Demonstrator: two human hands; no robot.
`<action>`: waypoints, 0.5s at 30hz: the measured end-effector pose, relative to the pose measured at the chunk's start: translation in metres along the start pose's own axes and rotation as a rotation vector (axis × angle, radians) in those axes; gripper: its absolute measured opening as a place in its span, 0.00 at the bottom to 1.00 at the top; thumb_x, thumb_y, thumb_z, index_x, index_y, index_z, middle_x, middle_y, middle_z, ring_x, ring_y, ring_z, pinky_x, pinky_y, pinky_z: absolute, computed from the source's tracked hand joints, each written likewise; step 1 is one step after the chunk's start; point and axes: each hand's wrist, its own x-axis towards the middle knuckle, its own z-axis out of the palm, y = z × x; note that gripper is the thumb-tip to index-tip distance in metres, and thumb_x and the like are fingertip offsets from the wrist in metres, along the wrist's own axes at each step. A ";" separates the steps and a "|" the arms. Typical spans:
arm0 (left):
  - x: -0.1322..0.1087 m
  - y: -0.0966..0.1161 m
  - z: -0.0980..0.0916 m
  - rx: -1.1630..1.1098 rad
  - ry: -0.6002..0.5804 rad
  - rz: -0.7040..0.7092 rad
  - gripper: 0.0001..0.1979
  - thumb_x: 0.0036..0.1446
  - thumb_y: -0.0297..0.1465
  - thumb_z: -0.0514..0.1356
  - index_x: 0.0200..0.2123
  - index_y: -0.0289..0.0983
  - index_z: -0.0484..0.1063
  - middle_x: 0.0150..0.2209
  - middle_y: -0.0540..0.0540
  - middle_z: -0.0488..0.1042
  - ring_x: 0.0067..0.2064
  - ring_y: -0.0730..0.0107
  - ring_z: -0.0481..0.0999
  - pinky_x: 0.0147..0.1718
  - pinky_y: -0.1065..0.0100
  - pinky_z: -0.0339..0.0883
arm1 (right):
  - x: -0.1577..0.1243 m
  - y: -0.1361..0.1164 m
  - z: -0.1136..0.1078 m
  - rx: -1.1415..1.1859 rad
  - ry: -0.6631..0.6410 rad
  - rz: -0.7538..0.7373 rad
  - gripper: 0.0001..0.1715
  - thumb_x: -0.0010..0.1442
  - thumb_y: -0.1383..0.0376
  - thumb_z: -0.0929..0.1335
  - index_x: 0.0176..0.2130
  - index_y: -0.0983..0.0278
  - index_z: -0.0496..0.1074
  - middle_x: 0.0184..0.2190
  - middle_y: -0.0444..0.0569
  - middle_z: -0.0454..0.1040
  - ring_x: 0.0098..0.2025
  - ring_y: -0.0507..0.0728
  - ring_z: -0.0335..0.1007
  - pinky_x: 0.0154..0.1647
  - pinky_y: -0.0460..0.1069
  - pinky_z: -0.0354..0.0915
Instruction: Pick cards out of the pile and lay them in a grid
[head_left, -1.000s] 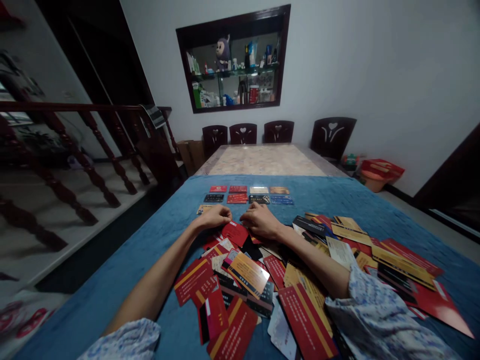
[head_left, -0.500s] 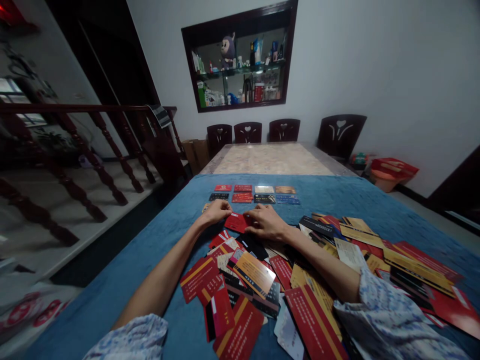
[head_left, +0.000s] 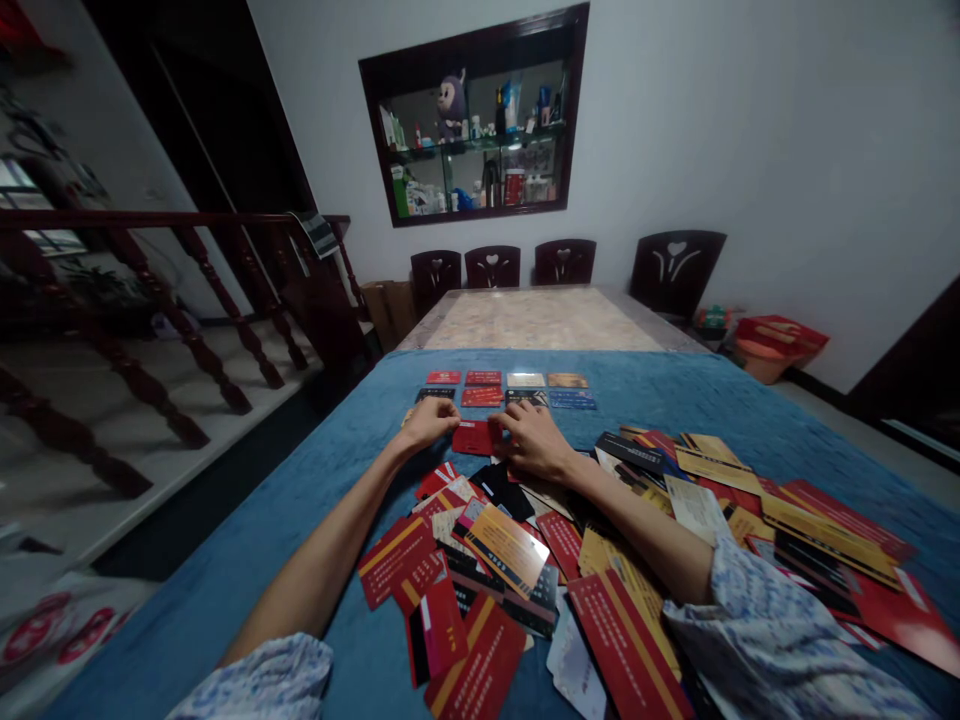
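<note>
Working remotely, I had the left hand (head_left: 429,424) and right hand (head_left: 537,440) pinching a red card (head_left: 472,438) just beyond the loose heap (head_left: 399,556), two card rows (head_left: 482,398) laid out past it and plenty left within.

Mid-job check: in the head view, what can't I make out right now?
Head view:
Red card between left hand and right hand: right end hidden by the right hand's fingers.
Black card beyond the left hand: partly covered by it.
Blue card: print too small to read.
Nearest white card: cut off by the bottom edge.
</note>
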 end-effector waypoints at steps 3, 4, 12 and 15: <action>0.001 0.000 0.001 -0.018 0.012 0.044 0.04 0.44 0.29 0.59 0.24 0.34 0.72 0.24 0.51 0.72 0.27 0.74 0.70 0.29 0.74 0.63 | 0.001 0.001 0.001 -0.001 0.006 0.023 0.21 0.64 0.62 0.64 0.56 0.60 0.68 0.51 0.57 0.71 0.53 0.64 0.60 0.48 0.55 0.54; 0.001 0.001 0.001 -0.025 0.008 0.050 0.04 0.44 0.28 0.59 0.24 0.34 0.72 0.24 0.50 0.73 0.27 0.74 0.70 0.29 0.74 0.63 | 0.001 0.002 0.002 0.004 0.012 0.032 0.21 0.64 0.62 0.63 0.56 0.60 0.68 0.51 0.57 0.71 0.53 0.64 0.60 0.48 0.55 0.54; -0.002 0.009 0.001 -0.105 -0.008 0.067 0.03 0.43 0.28 0.60 0.25 0.34 0.72 0.24 0.50 0.73 0.27 0.75 0.70 0.30 0.74 0.63 | 0.002 0.005 0.000 0.083 0.052 0.093 0.18 0.64 0.66 0.62 0.52 0.60 0.70 0.49 0.54 0.74 0.52 0.62 0.63 0.46 0.53 0.55; -0.004 0.013 0.000 -0.140 -0.013 0.079 0.04 0.43 0.28 0.60 0.25 0.34 0.71 0.24 0.51 0.72 0.27 0.74 0.69 0.30 0.73 0.63 | 0.002 0.005 0.001 0.125 0.085 0.096 0.16 0.65 0.66 0.61 0.51 0.62 0.71 0.48 0.53 0.75 0.50 0.61 0.64 0.46 0.53 0.54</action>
